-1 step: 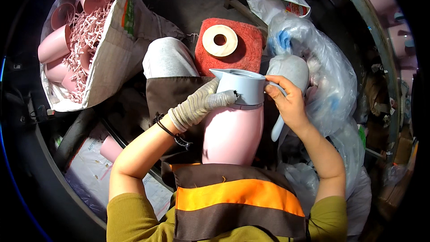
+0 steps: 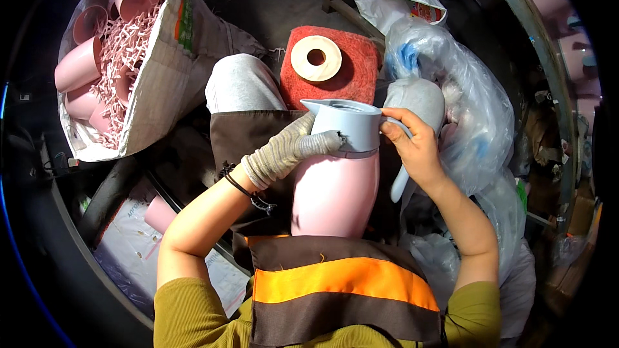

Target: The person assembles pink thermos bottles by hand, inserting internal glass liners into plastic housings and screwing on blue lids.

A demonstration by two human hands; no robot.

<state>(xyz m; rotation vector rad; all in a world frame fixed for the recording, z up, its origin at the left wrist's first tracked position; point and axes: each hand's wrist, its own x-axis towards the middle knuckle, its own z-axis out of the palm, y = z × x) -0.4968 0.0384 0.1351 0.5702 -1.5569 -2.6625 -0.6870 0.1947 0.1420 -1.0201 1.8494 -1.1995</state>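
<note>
The left forearm rises from the lower left of the frame, bent at the elbow, and the gloved left hand [image 2: 290, 148] lies across the middle, its fingertips pressed against the side of the grey-blue lid [image 2: 348, 125] on the pink jug [image 2: 335, 193]. How far its fingers curl behind the lid cannot be told. The right forearm climbs from the lower right; the bare right hand [image 2: 416, 148] is closed around the lid's grey handle [image 2: 401, 180].

The jug stands upright at the centre of the frame, on the person's lap over a brown apron [image 2: 248, 138]. Room is tight: clear plastic bags [image 2: 471, 109] crowd the right, a red pad [image 2: 351, 71] with a tape roll [image 2: 316, 58] sits just above, and a sack of pink jugs [image 2: 116, 64] fills the upper left.
</note>
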